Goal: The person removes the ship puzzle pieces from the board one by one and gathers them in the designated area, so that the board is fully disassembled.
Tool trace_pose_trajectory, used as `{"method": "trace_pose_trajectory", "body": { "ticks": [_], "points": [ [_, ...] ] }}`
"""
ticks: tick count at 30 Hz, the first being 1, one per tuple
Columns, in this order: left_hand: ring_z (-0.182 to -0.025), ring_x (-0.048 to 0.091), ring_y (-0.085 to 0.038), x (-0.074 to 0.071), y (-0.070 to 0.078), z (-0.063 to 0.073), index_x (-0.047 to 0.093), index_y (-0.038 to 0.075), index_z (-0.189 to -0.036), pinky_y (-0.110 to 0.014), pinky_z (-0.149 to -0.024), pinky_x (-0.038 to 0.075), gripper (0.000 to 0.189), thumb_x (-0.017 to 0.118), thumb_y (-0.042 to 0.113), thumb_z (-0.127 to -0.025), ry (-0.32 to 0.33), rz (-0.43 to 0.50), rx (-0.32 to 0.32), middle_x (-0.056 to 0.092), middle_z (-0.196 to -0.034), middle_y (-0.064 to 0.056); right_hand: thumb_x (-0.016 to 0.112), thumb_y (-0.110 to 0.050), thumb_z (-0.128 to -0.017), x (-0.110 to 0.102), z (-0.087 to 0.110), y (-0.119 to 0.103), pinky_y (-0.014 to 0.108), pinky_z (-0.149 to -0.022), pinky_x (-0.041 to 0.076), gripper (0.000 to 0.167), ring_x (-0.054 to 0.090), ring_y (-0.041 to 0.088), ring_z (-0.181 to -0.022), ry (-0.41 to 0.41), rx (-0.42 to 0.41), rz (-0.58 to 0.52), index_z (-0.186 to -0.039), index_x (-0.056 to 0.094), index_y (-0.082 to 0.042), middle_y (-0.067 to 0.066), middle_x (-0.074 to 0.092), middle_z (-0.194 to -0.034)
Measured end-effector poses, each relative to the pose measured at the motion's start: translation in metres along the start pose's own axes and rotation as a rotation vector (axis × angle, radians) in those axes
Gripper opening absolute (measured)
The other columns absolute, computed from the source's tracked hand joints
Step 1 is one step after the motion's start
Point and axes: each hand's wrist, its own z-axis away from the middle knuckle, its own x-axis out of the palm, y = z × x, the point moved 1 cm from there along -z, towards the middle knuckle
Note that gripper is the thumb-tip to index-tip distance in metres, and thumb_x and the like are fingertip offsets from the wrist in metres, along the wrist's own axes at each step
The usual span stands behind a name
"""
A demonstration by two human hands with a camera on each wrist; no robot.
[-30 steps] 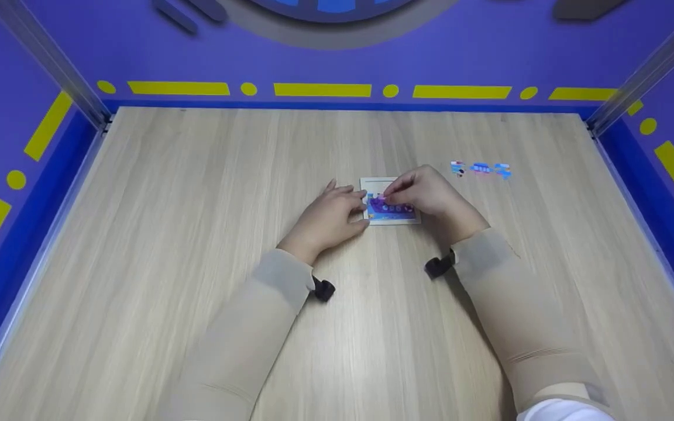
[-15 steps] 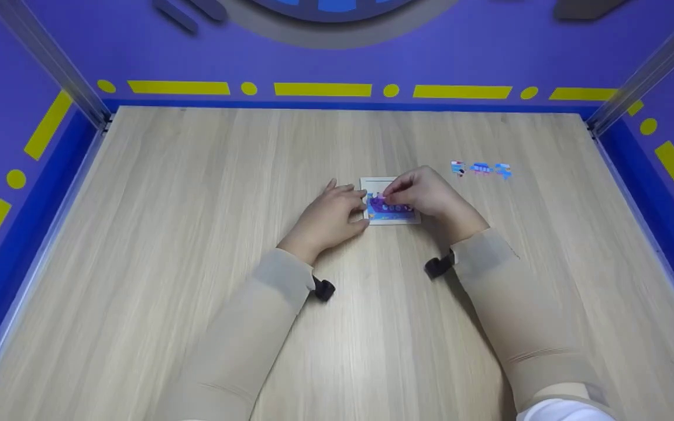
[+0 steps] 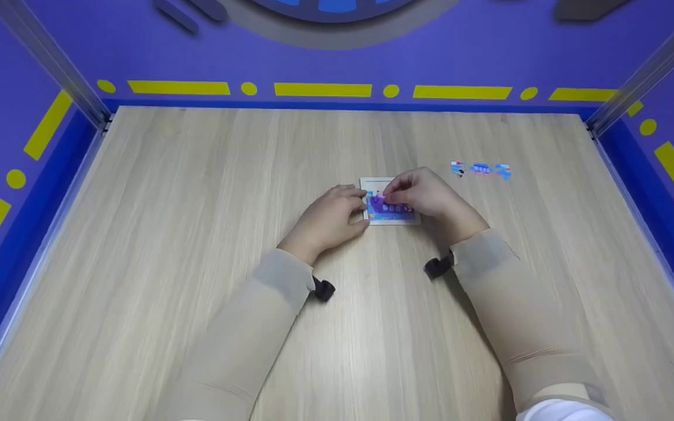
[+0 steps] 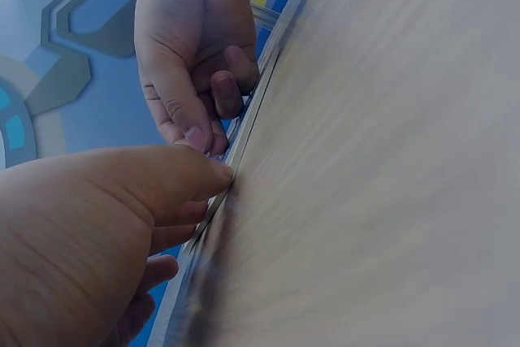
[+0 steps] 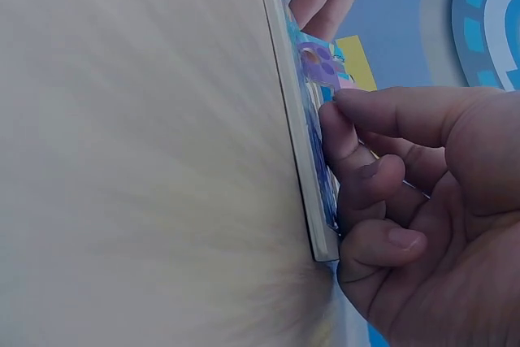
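Observation:
A small jigsaw puzzle board (image 3: pixel 377 180) with a pale frame lies on the table, its lower part filled with a purple and blue picture. My left hand (image 3: pixel 328 216) rests at the board's left edge, fingertips and thumb touching the frame. Over the board, my right hand (image 3: pixel 427 193) pinches a purple and pink puzzle piece (image 5: pixel 321 67) between thumb and forefinger. In the right wrist view this piece stands tilted up from the board's surface. The right fingers hide the board's upper right part in the head view.
Three loose puzzle pieces lie in a row right of and beyond the board: one red, white and blue (image 3: pixel 457 169), one blue and pink (image 3: pixel 481 169), one mostly blue (image 3: pixel 503 171). Purple-blue panels (image 3: pixel 337 64) wall the wooden table (image 3: pixel 196 175) at back and sides.
A finger of my left hand that stuck out toward the back has drawn in beside the others. The right hand keeps its pinch on the puzzle piece at nearly the same spot.

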Motion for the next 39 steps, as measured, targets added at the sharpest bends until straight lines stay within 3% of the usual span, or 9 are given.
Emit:
{"method": "trace_pose_trajectory", "body": {
  "ticks": [7, 14, 21, 32, 39],
  "points": [
    [-0.161, 0.052, -0.034, 0.001, -0.001, -0.001, 0.081, 0.006, -0.137, -0.043, -0.142, 0.034, 0.040, 0.077, 0.033, -0.107, 0.023, -0.021, 0.018, 0.066, -0.164, -0.010, 0.076, -0.015, -0.107, -0.001, -0.001, 0.001, 0.033, -0.090, 0.050, 0.015, 0.061, 0.020, -0.101, -0.005, 0.002, -0.019, -0.115, 0.084, -0.005, 0.001, 0.077, -0.106],
    [-0.156, 0.056, -0.030, 0.001, 0.000, -0.001, 0.082, 0.007, -0.133, -0.040, -0.137, 0.041, 0.037, 0.078, 0.033, -0.107, 0.049, -0.034, 0.028, 0.070, -0.159, -0.008, 0.077, -0.012, -0.105, -0.004, 0.000, 0.002, 0.023, -0.069, 0.053, 0.017, 0.061, 0.015, -0.082, 0.018, -0.022, -0.089, -0.115, 0.083, 0.000, -0.004, 0.078, -0.096],
    [-0.157, 0.055, -0.030, 0.001, 0.000, -0.001, 0.082, 0.008, -0.133, -0.041, -0.138, 0.040, 0.037, 0.077, 0.034, -0.107, 0.043, -0.041, 0.018, 0.069, -0.160, -0.007, 0.080, -0.014, -0.103, -0.013, 0.000, 0.003, 0.022, -0.068, 0.052, 0.022, 0.060, 0.013, -0.081, 0.040, 0.006, -0.148, -0.119, 0.084, 0.000, -0.008, 0.078, -0.093],
    [-0.156, 0.055, -0.030, 0.002, 0.001, 0.000, 0.082, 0.009, -0.132, -0.039, -0.138, 0.039, 0.036, 0.077, 0.033, -0.107, 0.044, -0.040, 0.016, 0.069, -0.159, -0.008, 0.080, -0.019, -0.103, -0.064, 0.011, 0.019, 0.026, -0.074, 0.052, 0.021, 0.059, 0.015, -0.082, 0.123, 0.074, -0.220, -0.120, 0.085, -0.008, -0.010, 0.076, -0.094],
    [-0.157, 0.055, -0.029, 0.002, -0.001, 0.001, 0.082, 0.010, -0.133, -0.040, -0.138, 0.039, 0.036, 0.076, 0.034, -0.107, 0.043, -0.044, 0.010, 0.070, -0.159, -0.007, 0.080, -0.017, -0.104, -0.095, 0.015, 0.038, 0.023, -0.067, 0.052, 0.012, 0.061, 0.008, -0.075, 0.160, 0.087, -0.253, -0.112, 0.087, -0.013, -0.016, 0.082, -0.092]
  ]
}}
